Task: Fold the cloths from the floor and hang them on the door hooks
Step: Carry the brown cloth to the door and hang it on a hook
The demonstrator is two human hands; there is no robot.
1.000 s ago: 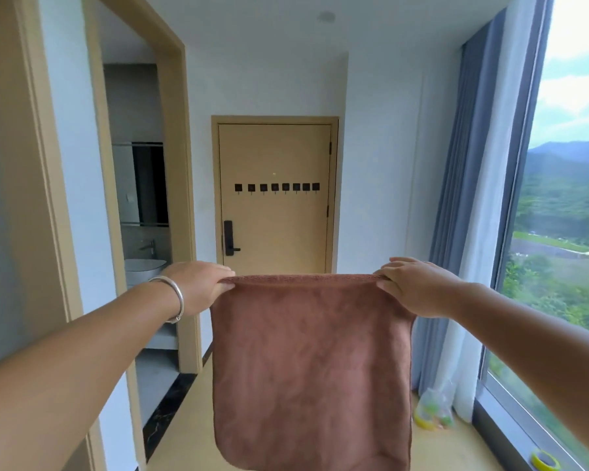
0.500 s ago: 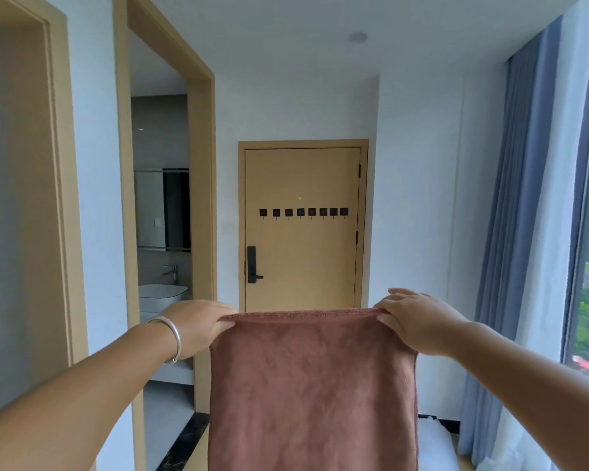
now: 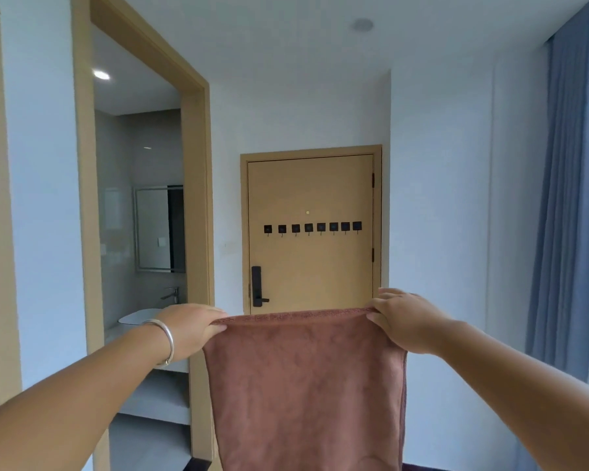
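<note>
Left hand (image 3: 187, 329) and right hand (image 3: 400, 321) pinch the cloth (image 3: 303, 385) by its top corners; hooks (image 3: 312, 228) lie above and probably well beyond the grip

Fuzzy matt cloth (image 3: 306, 385), wooden door (image 3: 310, 266)

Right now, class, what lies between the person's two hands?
In the head view, the top hem of the brown cloth stretches between the left hand and right hand, each gripping a corner.
</note>
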